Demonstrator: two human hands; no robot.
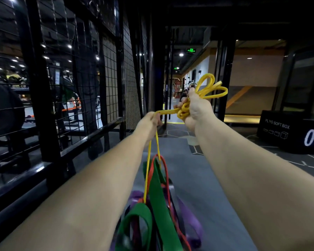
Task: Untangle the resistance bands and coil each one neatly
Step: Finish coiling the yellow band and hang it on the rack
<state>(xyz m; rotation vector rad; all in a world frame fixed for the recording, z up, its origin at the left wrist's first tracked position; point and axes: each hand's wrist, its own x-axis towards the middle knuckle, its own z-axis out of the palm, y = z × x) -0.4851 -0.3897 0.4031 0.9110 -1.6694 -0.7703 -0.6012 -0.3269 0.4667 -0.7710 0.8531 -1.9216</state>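
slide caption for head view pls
Right hand grips loops of a thin yellow resistance band; left hand holds its tail above tangled green, red and purple bands.

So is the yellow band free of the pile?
No, the yellow band hangs from the left hand down into the pile.

Both forearms bare, extended forward, raised. Left hand (pixel 150 122) lower, fingers curled, pinching strand of yellow band (pixel 183 111). Right hand (pixel 195 107) higher, near left, fist closed round bunched loops of same band.

Gym: plyo box (pixel 286 131), wire-mesh rack (pixel 114 69).
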